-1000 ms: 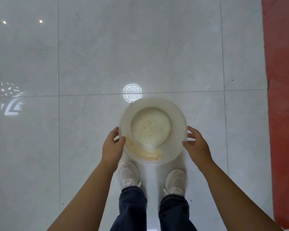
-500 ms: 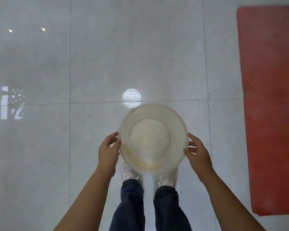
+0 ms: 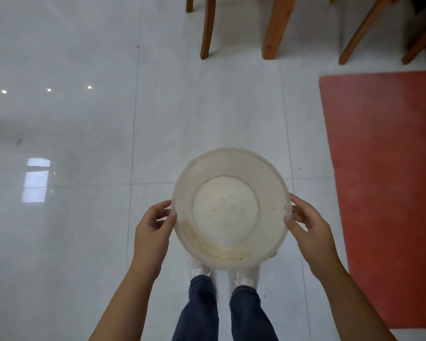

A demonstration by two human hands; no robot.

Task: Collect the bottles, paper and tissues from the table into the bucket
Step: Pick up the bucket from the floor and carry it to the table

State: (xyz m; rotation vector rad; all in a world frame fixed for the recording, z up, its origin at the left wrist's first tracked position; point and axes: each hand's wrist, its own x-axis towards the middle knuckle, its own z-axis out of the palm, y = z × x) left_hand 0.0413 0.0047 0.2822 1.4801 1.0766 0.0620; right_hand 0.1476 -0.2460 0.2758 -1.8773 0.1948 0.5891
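Bucket (image 3: pixel 268 180) held in both hands, lower centre of the frame.
The left hand (image 3: pixel 155 232) and right hand (image 3: pixel 308 230) have fingers clamped on its opposite rims, above the floor (image 3: pixel 84 217); red mat (image 3: pixel 384 168) at right.

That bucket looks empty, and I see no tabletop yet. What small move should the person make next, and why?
Probably a step forward toward the wooden legs, carrying the bucket level. The left hand and right hand grip its rim on opposite sides. It holds only stains and specks, and nothing to collect is in view. Those legs may belong to the table.
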